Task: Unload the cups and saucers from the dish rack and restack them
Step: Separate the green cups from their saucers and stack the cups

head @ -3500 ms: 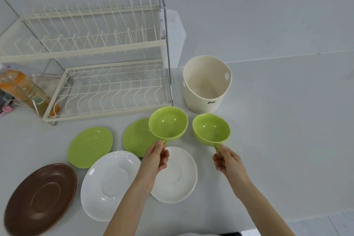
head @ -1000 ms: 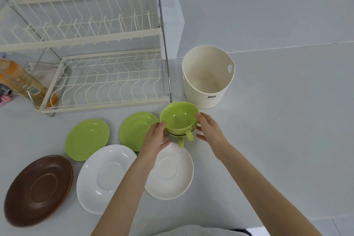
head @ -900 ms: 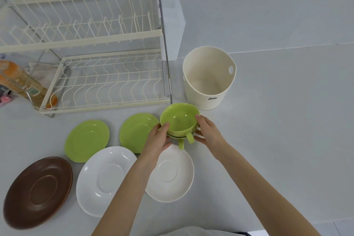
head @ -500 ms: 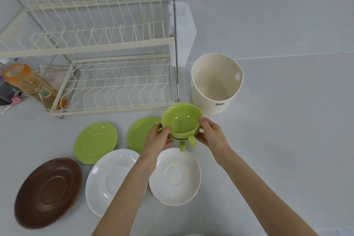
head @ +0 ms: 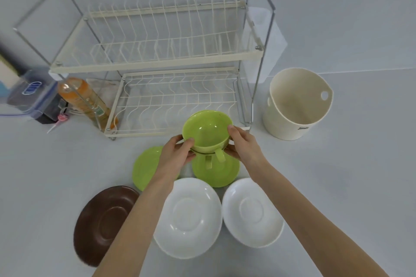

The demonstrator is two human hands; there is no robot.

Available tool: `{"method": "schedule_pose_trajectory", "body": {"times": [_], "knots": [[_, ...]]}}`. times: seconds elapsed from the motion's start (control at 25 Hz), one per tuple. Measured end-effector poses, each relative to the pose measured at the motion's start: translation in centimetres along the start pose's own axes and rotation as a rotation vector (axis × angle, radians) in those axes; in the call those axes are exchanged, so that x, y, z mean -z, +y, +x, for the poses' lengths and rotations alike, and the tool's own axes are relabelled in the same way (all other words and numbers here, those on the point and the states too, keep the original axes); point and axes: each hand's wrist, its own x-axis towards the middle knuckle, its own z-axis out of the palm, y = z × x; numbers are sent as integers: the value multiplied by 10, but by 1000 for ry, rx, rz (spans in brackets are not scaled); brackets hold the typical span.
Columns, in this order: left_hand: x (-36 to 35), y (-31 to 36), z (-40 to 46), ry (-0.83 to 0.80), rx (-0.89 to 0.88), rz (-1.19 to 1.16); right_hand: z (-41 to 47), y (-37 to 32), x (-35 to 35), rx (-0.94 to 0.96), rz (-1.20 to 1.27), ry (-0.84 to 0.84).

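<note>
Two green cups are nested one inside the other, their handles pointing toward me. My left hand grips the stack's left side and my right hand grips its right side, holding it above a green saucer. Another green saucer lies to the left, partly hidden by my left wrist. Two white saucers and a brown saucer lie nearer to me. The two-tier dish rack behind holds no dishes.
A cream bucket stands right of the rack. Left of the rack are an orange bottle and a clear lidded box. A clear plastic holder hangs on the rack's right end.
Earlier each hand held one cup by its handle; the cups are now nested. In the last half second both hands carried the stack left, over the right green saucer.
</note>
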Motion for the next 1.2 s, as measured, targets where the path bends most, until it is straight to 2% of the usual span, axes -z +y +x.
{"method": "schedule_pose_trajectory", "body": {"times": [0.36, 0.56, 0.84, 1.2], "knots": [[101, 33, 68, 7, -33, 40, 48, -22, -117, 20, -50, -31], [129, 47, 114, 10, -55, 32, 83, -39, -157, 1, 0, -35], [135, 61, 163, -13, -44, -21, 128, -57, -177, 0, 4, -17], [126, 65, 172, -23, -4, -19, 145, -57, -178, 11, -109, 25]]}}
